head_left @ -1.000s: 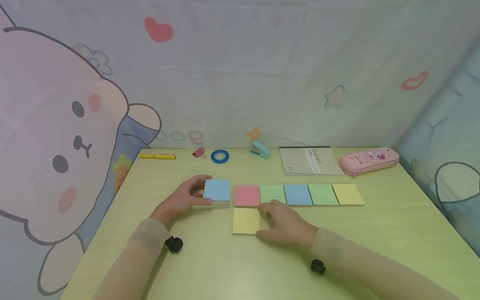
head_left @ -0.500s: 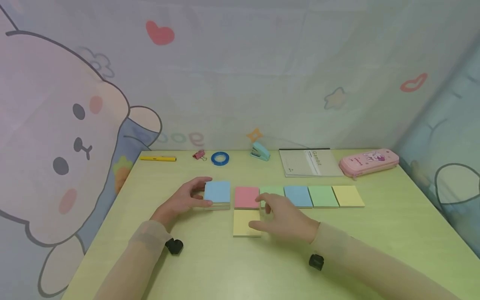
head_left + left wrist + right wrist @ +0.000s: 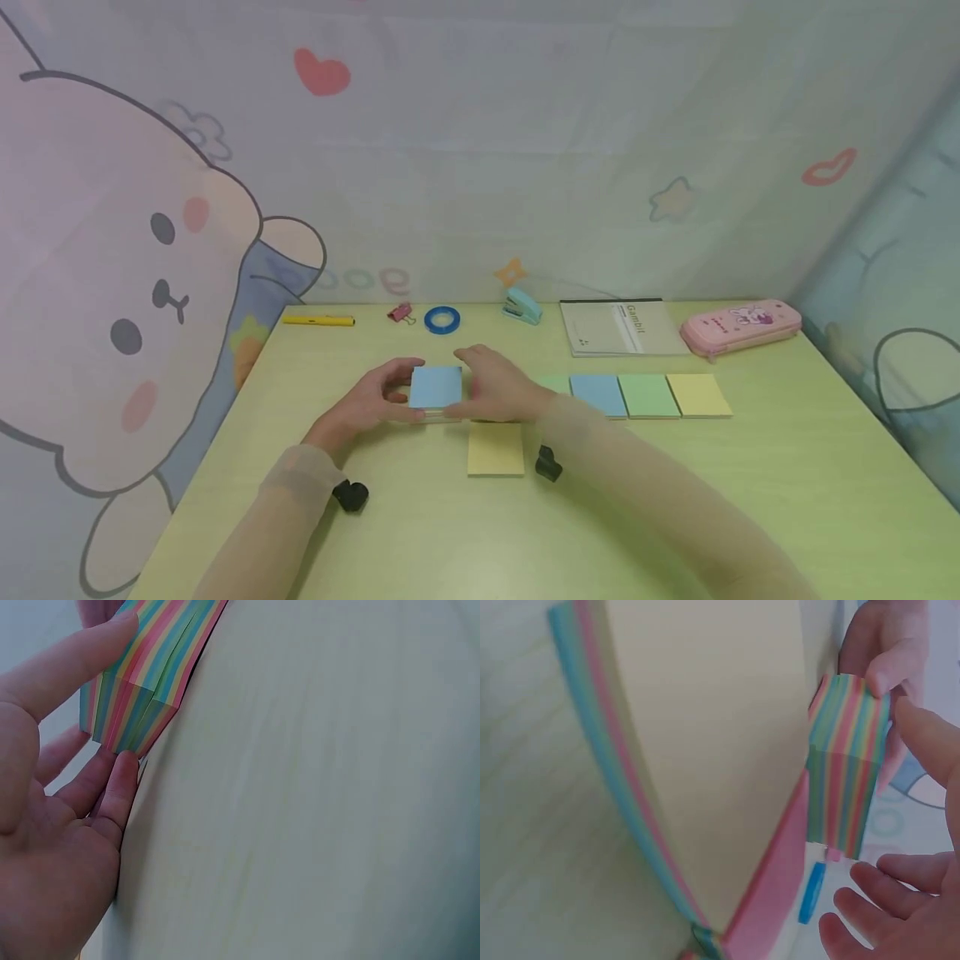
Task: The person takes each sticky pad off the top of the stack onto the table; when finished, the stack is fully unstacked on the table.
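Observation:
A thick stack of sticky notes (image 3: 437, 386) with a blue top sheet stands left of the middle of the table; its striped sides (image 3: 142, 690) show in the left wrist view. My left hand (image 3: 369, 398) grips it from the left, thumb on the near side. On the stack's right, my right hand (image 3: 497, 387) is spread, thumb and fingers apart around that edge; whether it touches is unclear. In the head view this hand covers the pink sticky-note pad (image 3: 772, 900), which the right wrist view shows. A yellow pad (image 3: 495, 450) lies nearer me.
A row with a green (image 3: 649, 395), a blue (image 3: 597, 395) and a yellow sticky-note pad (image 3: 699, 394) runs right. Along the back lie a yellow pen (image 3: 318, 320), binder clip (image 3: 401, 313), blue tape roll (image 3: 442, 319), stapler (image 3: 522, 306), notebook (image 3: 622, 327) and pink pencil case (image 3: 742, 327).
My right hand has left the yellow and pink pads and moved left and away from me to the blue-topped stack. My left hand has kept its grip there.

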A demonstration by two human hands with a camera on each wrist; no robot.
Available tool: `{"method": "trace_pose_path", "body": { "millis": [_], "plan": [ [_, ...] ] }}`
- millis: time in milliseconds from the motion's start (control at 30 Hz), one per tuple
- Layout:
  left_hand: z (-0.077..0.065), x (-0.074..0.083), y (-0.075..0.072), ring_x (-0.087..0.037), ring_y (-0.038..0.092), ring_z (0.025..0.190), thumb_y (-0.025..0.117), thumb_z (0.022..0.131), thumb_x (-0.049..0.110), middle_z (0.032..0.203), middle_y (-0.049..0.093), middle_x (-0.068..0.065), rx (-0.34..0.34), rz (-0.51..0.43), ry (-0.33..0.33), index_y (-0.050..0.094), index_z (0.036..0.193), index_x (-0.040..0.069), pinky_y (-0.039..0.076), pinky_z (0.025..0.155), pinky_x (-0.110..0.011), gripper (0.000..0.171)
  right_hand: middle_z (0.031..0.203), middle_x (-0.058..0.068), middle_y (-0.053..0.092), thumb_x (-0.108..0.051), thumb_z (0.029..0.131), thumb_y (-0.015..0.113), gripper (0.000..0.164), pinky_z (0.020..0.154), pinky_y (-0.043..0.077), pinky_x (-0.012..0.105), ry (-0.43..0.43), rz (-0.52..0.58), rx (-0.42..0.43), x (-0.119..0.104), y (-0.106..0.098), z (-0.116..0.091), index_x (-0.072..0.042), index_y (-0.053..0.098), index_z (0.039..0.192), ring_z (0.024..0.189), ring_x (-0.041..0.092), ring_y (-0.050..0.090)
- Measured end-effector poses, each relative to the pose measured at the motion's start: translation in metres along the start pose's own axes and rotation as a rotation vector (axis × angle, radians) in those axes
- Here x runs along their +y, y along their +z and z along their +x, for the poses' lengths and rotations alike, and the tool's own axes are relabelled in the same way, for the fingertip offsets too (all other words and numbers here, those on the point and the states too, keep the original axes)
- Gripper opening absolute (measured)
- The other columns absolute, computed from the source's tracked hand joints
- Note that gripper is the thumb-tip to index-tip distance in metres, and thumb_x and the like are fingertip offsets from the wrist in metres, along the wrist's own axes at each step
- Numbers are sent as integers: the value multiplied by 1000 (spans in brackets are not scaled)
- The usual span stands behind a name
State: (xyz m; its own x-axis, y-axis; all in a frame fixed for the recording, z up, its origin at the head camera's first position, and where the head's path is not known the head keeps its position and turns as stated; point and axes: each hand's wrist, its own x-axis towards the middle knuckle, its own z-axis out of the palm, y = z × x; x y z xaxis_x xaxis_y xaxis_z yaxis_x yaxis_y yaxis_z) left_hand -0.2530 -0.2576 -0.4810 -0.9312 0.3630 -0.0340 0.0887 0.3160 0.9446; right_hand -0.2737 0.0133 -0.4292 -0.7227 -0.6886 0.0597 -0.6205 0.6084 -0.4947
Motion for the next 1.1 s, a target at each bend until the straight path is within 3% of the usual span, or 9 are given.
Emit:
{"method": "trace_pose_path", "body": {
  "millis": [200, 467, 700, 900, 1100],
  "plan": [
    [0, -1, -1, -36, 55, 133, 88, 84, 9, 151, 54, -19, -8, -5, 2, 46, 153, 1, 41, 114, -53, 81, 139, 11, 61, -51, 83, 87, 93, 101, 51, 40, 29, 63, -31, -3, 13, 11, 0, 49, 151, 119, 25, 57],
    [0, 1, -1, -37, 53, 136, 89, 84, 9, 153, 52, -19, -7, -6, 7, 45, 154, 0, 42, 114, -53, 83, 142, 11, 60, -48, 82, 89, 90, 104, 50, 41, 87, 56, -27, -4, 20, 20, -3, 50, 150, 121, 25, 57],
    [-1, 0, 0, -37, 54, 134, 89, 82, 7, 152, 53, -20, -3, 7, -6, 45, 154, 0, 43, 113, -54, 85, 137, 9, 62, -48, 81, 89, 85, 101, 52, 40, 74, 97, 24, 3, 22, 18, -4, 55, 145, 118, 23, 58],
    [-1, 2, -1, -39, 54, 132, 91, 82, 11, 151, 53, -19, 9, 20, -29, 47, 155, 5, 42, 113, -55, 85, 137, 7, 60, -47, 79, 90, 85, 98, 53, 39, 51, 119, 113, 12, 6, -1, -7, 55, 146, 118, 22, 56],
    [-3, 0, 1, -40, 56, 127, 90, 83, 13, 152, 53, -18, 5, 28, -37, 48, 155, 7, 43, 112, -54, 83, 135, 6, 62, -44, 76, 94, 84, 97, 56, 44, 46, 166, 147, 21, -18, -45, -9, 59, 144, 118, 22, 58]
  ]
}}
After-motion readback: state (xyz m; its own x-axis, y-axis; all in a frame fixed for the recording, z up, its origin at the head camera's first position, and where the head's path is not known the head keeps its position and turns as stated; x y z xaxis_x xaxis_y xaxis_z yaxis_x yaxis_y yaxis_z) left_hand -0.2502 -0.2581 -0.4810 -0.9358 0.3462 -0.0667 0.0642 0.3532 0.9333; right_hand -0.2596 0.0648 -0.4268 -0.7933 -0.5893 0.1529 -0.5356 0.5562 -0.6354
